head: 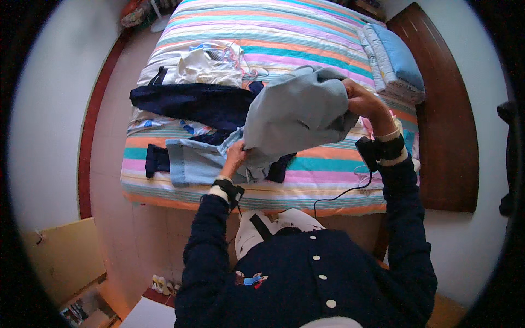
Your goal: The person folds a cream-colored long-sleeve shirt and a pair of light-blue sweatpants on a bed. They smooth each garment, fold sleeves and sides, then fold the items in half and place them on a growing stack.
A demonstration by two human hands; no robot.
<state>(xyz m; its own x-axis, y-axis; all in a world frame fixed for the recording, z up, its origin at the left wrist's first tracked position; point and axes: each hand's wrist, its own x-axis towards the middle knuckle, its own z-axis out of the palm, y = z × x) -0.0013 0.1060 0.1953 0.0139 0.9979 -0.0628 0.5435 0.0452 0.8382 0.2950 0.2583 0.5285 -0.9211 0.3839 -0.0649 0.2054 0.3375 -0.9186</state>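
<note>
A grey-blue cloth garment (297,110) is spread in the air above the bed, between my two hands. My left hand (236,155) pinches its lower left edge, close over a pair of light blue denim trousers or similar garment (192,162). My right hand (363,101) grips the garment's upper right part, its fingertips partly hidden by the folds. A dark navy garment (197,102) lies on the bed to the left, partly beneath the denim. Beyond it is a cream-white cloth (201,67) with tangled pink and white cords.
A bed with a striped sheet (303,24) fills the middle. Folded quilts with a blue pillow (396,57) lie at its right, by a dark wooden headboard (443,123). Pinkish cloths lie near my right wrist. A black cable (344,192) hangs from the right wrist device.
</note>
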